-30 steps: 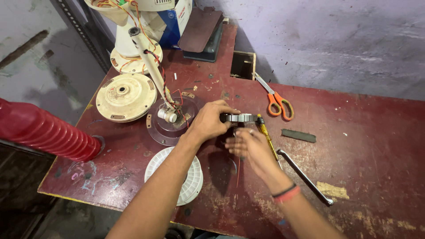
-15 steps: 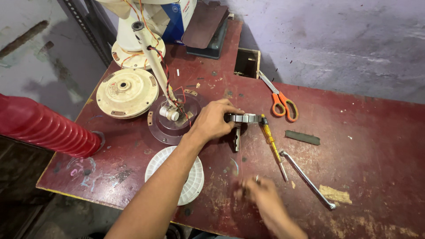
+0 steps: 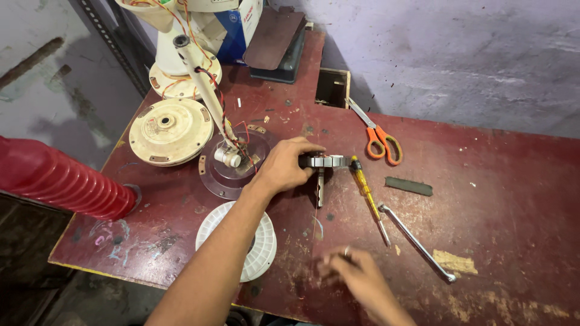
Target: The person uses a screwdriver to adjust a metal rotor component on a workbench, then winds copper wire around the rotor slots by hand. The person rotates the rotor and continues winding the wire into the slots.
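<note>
Worn red workbench [image 3: 495, 181]: left hand [image 3: 284, 166] pinches the metal stator core [image 3: 324, 161] upright at mid-table beside the yellow screwdriver [image 3: 365, 193], right hand [image 3: 353, 278] blurred near the front edge, grip indeterminate; winding step apparently under way, next needing steady core support.

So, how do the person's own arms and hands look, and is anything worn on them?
Both forearms are bare, with no sleeves or gloves in view. The left hand shows no jewellery. The right hand is motion-blurred; a small ring seems to sit on one finger.
</note>
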A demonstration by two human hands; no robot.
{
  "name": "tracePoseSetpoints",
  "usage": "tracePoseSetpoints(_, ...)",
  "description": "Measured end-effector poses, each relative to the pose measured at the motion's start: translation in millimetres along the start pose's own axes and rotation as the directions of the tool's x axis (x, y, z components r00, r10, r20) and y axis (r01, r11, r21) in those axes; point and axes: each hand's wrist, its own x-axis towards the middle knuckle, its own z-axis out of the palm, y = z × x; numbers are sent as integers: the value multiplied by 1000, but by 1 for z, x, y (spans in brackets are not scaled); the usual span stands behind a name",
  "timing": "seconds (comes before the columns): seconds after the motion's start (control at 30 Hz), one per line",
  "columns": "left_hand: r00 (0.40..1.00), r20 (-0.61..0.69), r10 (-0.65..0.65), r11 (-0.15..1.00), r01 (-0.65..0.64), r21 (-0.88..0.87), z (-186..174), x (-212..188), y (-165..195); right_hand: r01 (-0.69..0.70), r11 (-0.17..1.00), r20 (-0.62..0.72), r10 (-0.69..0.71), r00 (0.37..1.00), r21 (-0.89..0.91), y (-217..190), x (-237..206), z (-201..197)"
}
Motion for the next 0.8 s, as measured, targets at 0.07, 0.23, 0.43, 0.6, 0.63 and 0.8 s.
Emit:
tracePoseSetpoints(0.07,1000,1,10,1000,-10,-2,2,-1,-1,174,976,-71,-165,984,135,-24,11,1)
tracePoseSetpoints(0.23,999,-28,44,998,-45,-41,3,-2,-2,352,900,-200,-306,931,259,-79,34,8)
tracePoseSetpoints(0.43,999,-19,39,995,-40,-87,2,-1,-2,352,875,-201,-299,933,333,-115,44,22)
tracePoseSetpoints(0.6,999,-7,41,996,-41,-80,0,2,-3,428,859,-175,-392,903,282,-126,47,25)
tracePoseSetpoints(0.63,999,-6,42,996,-42,-81,0,2,-2,441,850,-164,-410,897,289,-128,47,24)
tracePoseSetpoints(0.8,997,-37,71,992,-75,-102,-1,1,-1,492,800,-166,-465,870,342,-139,48,16)
